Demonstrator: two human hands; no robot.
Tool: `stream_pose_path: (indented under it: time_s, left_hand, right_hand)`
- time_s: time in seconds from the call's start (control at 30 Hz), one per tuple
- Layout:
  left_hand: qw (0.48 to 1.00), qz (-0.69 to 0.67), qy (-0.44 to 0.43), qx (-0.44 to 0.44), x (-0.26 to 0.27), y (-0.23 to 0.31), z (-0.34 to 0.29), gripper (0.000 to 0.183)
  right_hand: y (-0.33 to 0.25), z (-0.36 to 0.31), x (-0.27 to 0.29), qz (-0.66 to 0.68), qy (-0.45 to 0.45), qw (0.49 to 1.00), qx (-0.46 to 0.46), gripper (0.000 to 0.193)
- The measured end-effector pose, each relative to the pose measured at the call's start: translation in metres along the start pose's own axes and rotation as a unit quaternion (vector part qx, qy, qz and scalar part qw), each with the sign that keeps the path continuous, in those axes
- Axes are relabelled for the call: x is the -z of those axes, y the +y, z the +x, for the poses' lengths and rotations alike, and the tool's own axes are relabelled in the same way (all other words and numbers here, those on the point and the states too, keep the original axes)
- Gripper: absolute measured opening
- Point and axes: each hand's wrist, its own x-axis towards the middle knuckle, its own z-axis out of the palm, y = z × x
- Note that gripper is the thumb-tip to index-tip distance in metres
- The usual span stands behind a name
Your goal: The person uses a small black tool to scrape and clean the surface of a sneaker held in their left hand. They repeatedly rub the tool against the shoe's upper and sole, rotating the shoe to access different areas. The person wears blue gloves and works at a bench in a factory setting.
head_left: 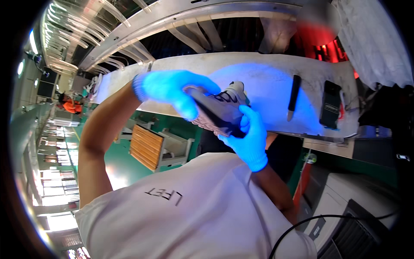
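Note:
A grey sneaker (221,108) with dark laces and a thick pale sole is held tilted over the near edge of the worktable (267,73). My left hand (176,90), in a glove lit bright blue, wraps its fingers over the toe end. At the heel end, my right hand (252,137) in a similar glove grips the shoe from the side, thumb underneath. Part of the sneaker's upper is hidden by my fingers. A blue light patch falls on the tabletop around the hands.
Right of the shoe lie a black-handled tool (294,97) and a flat black device (330,105). Behind the table runs a metal rail (181,19) with clear hanging strips and a red glow. A slatted wooden cart (146,146) stands on the green floor; a person in orange (72,105) is far left.

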Motion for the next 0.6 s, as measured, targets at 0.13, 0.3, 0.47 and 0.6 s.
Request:
stream_pose_path:
  time_s: [0.13,0.3,0.47,0.6]
  left_hand:
    - [0.963,0.017,0.206,-0.172,-0.071,-0.026,-0.016,0.098]
    - [0.908,-0.198,0.299,-0.214,-0.109,-0.061,0.010,0.084]
    - [0.907,-0.163,0.321,-0.217,-0.111,-0.068,0.011,0.078]
    - [0.902,-0.087,0.363,-0.216,-0.111,-0.062,0.010,0.072]
  right_hand:
    - [0.016,-0.022,-0.003,0.041,0.040,0.998,-0.018,0.103]
    - [0.018,-0.037,-0.008,0.004,0.055,0.998,-0.028,0.107]
    - [0.020,-0.038,-0.011,0.193,0.041,0.973,-0.120,0.097]
    - [0.004,-0.034,-0.002,0.267,0.028,0.939,-0.216,0.091]
